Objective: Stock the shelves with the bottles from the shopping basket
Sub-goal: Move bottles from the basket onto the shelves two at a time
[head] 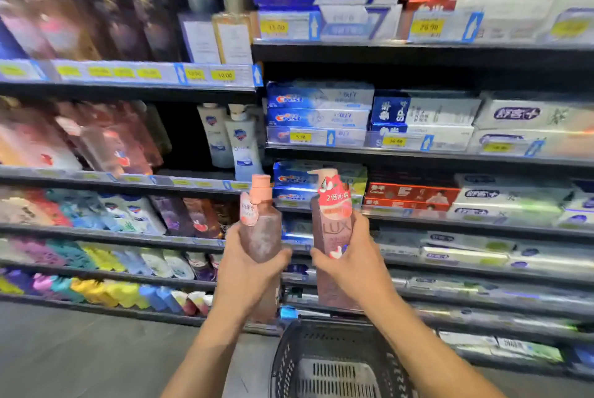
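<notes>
My left hand (247,266) grips a pinkish-brown pump bottle (262,227) with a peach cap, held upright in front of the shelves. My right hand (353,256) grips a second pink pump bottle (332,221) marked LUX, with a red and white neck tag. The two bottles are side by side, a small gap between them, at the height of the lower shelves. Below my arms stands the black plastic shopping basket (289,356); its visible bottom looks bare. On the left shelf (128,180) are similar pink and red bottles (106,140), with a dark gap beside them.
Two white pump bottles (238,140) stand right of the dark gap. Toothpaste boxes (321,108) fill the right-hand shelves. Lower left shelves hold colourful bottles and packs (106,259). Grey floor (80,349) lies at the lower left. The picture is blurred by motion.
</notes>
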`<action>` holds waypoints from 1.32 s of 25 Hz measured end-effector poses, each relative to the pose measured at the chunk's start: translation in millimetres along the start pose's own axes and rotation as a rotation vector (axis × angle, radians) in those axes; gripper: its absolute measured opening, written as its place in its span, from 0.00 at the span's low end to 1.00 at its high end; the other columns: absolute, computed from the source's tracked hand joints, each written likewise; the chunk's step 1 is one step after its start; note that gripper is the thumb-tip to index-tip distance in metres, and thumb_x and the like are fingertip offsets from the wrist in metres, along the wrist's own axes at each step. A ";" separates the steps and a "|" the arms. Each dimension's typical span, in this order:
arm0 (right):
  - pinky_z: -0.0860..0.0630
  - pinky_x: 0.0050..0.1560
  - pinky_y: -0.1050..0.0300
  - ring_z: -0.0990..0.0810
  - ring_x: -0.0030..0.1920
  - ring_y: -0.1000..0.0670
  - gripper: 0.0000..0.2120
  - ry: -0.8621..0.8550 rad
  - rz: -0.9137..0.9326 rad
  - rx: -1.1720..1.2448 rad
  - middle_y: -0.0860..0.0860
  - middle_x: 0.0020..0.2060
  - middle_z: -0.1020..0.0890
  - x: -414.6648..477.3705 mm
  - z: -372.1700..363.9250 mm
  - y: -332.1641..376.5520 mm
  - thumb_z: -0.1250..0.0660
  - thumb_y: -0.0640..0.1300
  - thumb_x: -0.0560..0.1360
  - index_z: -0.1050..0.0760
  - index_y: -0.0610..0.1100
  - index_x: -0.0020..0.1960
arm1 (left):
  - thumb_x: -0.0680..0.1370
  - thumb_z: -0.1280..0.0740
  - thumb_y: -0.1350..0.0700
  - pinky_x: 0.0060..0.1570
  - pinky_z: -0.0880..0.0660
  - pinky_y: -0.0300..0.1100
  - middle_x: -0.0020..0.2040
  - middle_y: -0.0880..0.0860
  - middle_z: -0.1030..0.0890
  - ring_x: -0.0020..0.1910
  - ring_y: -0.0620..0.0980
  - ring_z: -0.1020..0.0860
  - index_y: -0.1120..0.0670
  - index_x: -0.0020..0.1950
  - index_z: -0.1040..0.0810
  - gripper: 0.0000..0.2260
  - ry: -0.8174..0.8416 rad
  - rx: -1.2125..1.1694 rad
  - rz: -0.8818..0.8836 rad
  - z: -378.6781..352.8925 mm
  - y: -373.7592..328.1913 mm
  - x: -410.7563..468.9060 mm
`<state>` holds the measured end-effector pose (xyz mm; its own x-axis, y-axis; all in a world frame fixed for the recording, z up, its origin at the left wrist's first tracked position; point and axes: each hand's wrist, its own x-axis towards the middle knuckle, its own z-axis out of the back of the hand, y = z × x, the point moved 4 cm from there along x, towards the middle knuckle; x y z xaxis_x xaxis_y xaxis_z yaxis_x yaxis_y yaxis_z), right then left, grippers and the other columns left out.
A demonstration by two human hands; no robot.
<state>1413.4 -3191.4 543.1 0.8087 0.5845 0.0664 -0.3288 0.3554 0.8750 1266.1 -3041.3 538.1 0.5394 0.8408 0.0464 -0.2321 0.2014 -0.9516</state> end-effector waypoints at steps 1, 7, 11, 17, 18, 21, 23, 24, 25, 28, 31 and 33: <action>0.26 0.51 0.55 0.20 0.56 0.52 0.40 0.007 0.031 -0.002 0.55 0.59 0.20 1.2 -2.7 16.3 0.19 0.53 0.65 0.37 0.52 0.70 | 0.62 0.19 0.46 0.50 0.25 0.41 0.55 0.46 0.20 0.52 0.45 0.20 0.49 0.66 0.31 0.37 -0.031 -0.004 -0.028 15.5 -10.4 0.6; 0.24 0.57 0.52 0.20 0.58 0.52 0.41 0.049 0.175 -0.003 0.56 0.60 0.20 1.2 -45.4 102.0 0.19 0.54 0.65 0.40 0.56 0.70 | 0.65 0.18 0.49 0.50 0.27 0.41 0.58 0.46 0.22 0.55 0.47 0.22 0.49 0.68 0.33 0.37 -0.183 0.023 -0.134 109.8 -34.8 15.4; 0.26 0.56 0.56 0.21 0.57 0.54 0.42 0.022 0.216 -0.004 0.56 0.60 0.21 -2.3 -96.4 155.4 0.19 0.52 0.66 0.40 0.54 0.72 | 0.66 0.18 0.50 0.52 0.28 0.38 0.59 0.47 0.23 0.57 0.48 0.22 0.50 0.67 0.33 0.35 -0.176 -0.022 -0.185 182.7 -27.4 41.4; 0.24 0.62 0.51 0.20 0.61 0.51 0.45 -0.073 0.168 -0.013 0.53 0.63 0.21 -0.1 -177.3 206.6 0.19 0.57 0.64 0.41 0.54 0.73 | 0.64 0.19 0.44 0.58 0.26 0.42 0.62 0.47 0.24 0.60 0.48 0.23 0.50 0.71 0.36 0.41 -0.119 -0.001 -0.205 271.9 -8.0 94.1; 0.24 0.63 0.50 0.21 0.61 0.51 0.45 -0.086 0.157 -0.012 0.53 0.64 0.21 0.2 -186.0 212.7 0.19 0.56 0.64 0.41 0.54 0.73 | 0.63 0.20 0.44 0.58 0.27 0.44 0.62 0.47 0.25 0.61 0.49 0.24 0.50 0.72 0.37 0.42 -0.105 0.000 -0.209 280.0 -6.9 101.6; 0.24 0.63 0.50 0.21 0.62 0.51 0.44 -0.128 0.133 -0.013 0.54 0.63 0.21 4.4 -200.8 223.6 0.18 0.54 0.65 0.41 0.55 0.73 | 0.65 0.20 0.45 0.55 0.27 0.43 0.61 0.47 0.26 0.60 0.48 0.24 0.49 0.71 0.38 0.41 -0.069 0.002 -0.226 291.0 -6.9 123.7; 0.24 0.62 0.50 0.21 0.61 0.51 0.44 -0.150 0.133 -0.016 0.55 0.62 0.21 11.9 -203.0 226.8 0.18 0.53 0.65 0.41 0.55 0.72 | 0.66 0.20 0.44 0.57 0.27 0.43 0.62 0.47 0.26 0.61 0.48 0.25 0.49 0.72 0.38 0.41 -0.051 -0.007 -0.243 287.7 -8.2 137.3; 0.24 0.62 0.50 0.20 0.61 0.51 0.44 -0.166 0.130 -0.013 0.55 0.62 0.21 18.5 -203.7 226.6 0.18 0.54 0.65 0.41 0.55 0.72 | 0.66 0.20 0.43 0.57 0.28 0.43 0.63 0.47 0.26 0.61 0.48 0.25 0.48 0.72 0.39 0.41 -0.041 -0.011 -0.245 284.1 -8.1 145.8; 0.24 0.62 0.49 0.20 0.61 0.51 0.45 -0.183 0.126 -0.010 0.55 0.62 0.21 26.4 -204.0 226.4 0.18 0.54 0.65 0.41 0.55 0.72 | 0.66 0.21 0.43 0.58 0.29 0.43 0.64 0.47 0.27 0.62 0.48 0.25 0.48 0.73 0.40 0.42 -0.035 -0.018 -0.240 280.0 -8.2 154.1; 0.23 0.60 0.50 0.20 0.60 0.51 0.44 -0.210 0.136 0.002 0.56 0.61 0.21 53.1 -206.0 227.7 0.18 0.54 0.65 0.41 0.57 0.72 | 0.70 0.22 0.46 0.61 0.34 0.40 0.67 0.47 0.31 0.66 0.45 0.30 0.49 0.74 0.42 0.40 -0.016 -0.054 -0.244 266.2 -9.2 177.7; 0.23 0.60 0.48 0.20 0.59 0.51 0.42 -0.215 0.136 0.032 0.56 0.61 0.21 80.0 -211.0 226.5 0.19 0.54 0.65 0.41 0.59 0.70 | 0.72 0.24 0.46 0.65 0.35 0.41 0.67 0.47 0.34 0.69 0.47 0.33 0.49 0.74 0.43 0.39 0.009 -0.018 -0.259 253.4 -3.8 203.1; 0.23 0.60 0.48 0.20 0.59 0.51 0.40 -0.207 0.144 0.039 0.56 0.61 0.21 92.2 -215.3 225.3 0.18 0.53 0.65 0.41 0.61 0.67 | 0.71 0.25 0.42 0.70 0.35 0.45 0.67 0.47 0.36 0.70 0.48 0.35 0.51 0.74 0.43 0.40 0.010 0.029 -0.278 246.8 0.9 217.5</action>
<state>1308.9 -2900.4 643.2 0.8389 0.4637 0.2849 -0.4320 0.2491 0.8668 1183.3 -2734.2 622.3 0.5931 0.7466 0.3015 -0.0969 0.4379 -0.8938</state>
